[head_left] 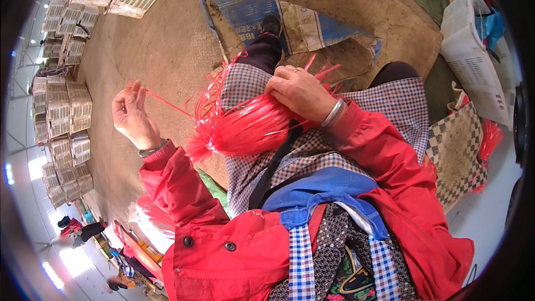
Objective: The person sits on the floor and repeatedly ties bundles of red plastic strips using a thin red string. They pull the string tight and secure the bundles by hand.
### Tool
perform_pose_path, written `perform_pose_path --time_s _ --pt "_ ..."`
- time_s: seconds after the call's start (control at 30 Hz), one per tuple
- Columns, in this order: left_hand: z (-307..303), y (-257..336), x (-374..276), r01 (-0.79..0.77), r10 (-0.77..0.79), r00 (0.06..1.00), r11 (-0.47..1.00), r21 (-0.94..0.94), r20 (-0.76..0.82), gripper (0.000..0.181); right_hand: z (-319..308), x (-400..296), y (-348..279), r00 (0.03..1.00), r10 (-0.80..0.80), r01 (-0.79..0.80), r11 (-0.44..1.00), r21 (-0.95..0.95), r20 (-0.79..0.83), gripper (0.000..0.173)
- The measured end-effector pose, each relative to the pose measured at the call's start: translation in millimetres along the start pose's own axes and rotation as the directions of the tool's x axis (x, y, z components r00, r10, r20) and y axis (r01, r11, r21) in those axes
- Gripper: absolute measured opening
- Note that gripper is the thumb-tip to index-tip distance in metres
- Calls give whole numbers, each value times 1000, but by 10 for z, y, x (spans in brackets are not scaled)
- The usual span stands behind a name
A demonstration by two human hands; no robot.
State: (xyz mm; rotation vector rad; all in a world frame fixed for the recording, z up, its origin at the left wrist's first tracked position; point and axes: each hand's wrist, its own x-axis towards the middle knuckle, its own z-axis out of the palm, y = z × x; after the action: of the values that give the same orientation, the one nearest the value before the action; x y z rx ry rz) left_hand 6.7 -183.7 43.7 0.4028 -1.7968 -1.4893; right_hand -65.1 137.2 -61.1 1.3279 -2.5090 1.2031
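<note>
A thick bundle of shiny red plastic twine (250, 129) lies across my lap, over a checked apron (380, 100). It is gathered tight near its left end, where the short tips fan out. Out to the left, my left hand (136, 113) pinches a thin red strand (169, 105), drawn taut from the bundle. My right hand (301, 92) grips the bundle's right part from above, and loose ends stick out beyond it. Looser strands loop over my knee at the upper left of the bundle. A black strap (271, 171) runs beneath the bundle.
Stacked slatted plastic crates (69, 108) line the left. A blue-and-white woven sack (250, 12) lies under my foot on the brown floor covering. To the right are a white crate (472, 29) and a checkered pad (455, 150). Other people (79, 232) are far back at lower left.
</note>
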Motion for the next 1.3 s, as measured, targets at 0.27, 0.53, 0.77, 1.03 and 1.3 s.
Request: perform_pose_path --time_s 0.27,0.53,0.77,1.03,1.3 --pt "592 125 -554 193 -336 907 868 459 254 25 -82 62 -39 994 -10 9 1000 -8 -113 7" --pt "1383 -74 -1160 -53 -36 773 991 122 634 23 -531 100 -50 976 59 -19 982 187 -210 13" --pt "1440 -82 -1034 -134 -57 677 971 199 733 15 -688 24 89 963 164 -132 978 159 -213 13" --pt "1535 -117 -1111 205 -189 818 978 32 543 9 -926 -46 -40 964 175 -264 583 769 198 22" --pt "1562 -82 -1222 178 -270 749 962 209 605 12 -665 28 -27 967 55 77 866 494 -248 14"
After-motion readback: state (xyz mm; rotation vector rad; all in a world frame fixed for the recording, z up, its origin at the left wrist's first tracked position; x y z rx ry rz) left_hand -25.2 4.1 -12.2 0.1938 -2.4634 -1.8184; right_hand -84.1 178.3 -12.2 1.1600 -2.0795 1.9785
